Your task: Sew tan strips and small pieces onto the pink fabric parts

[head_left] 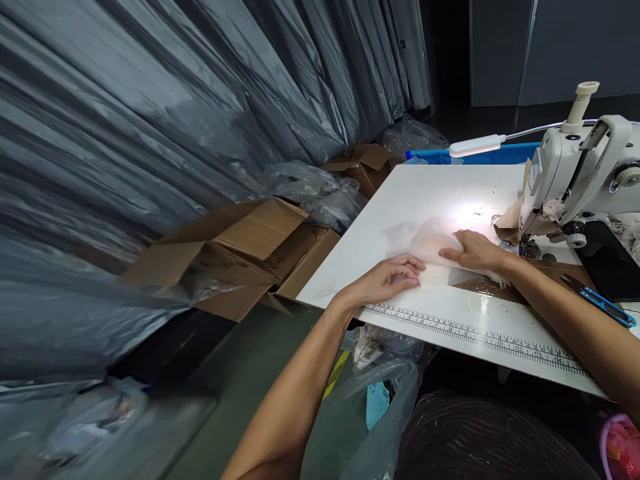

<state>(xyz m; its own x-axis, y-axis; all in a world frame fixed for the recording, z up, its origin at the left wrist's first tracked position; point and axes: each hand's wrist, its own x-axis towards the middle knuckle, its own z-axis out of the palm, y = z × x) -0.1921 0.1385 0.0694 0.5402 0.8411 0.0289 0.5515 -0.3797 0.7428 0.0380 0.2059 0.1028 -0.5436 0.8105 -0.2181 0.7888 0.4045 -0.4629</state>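
Observation:
A bunched piece of sheer pale fabric [425, 241] lies on the white sewing table [360, 267], left of the sewing machine's needle area. My left hand [393, 277] is at the fabric's near left edge, fingers curled toward the thumb and closed on that edge. Flat over the fabric's right part rests my right hand [475, 250], its thumb spread from the fingers. A frayed fabric end shows beneath my right wrist. The white sewing machine [555, 167] stands just beyond my right forearm, and its presser foot [523, 245] is partly hidden behind the wrist.
Blue thread snips [600, 301] and a black phone [613, 260] lie at the right. A printed ruler [450, 330] runs along the front edge. A lit lamp [477, 145] hangs over the table. Open cardboard boxes [260, 230] and plastic bags stand left.

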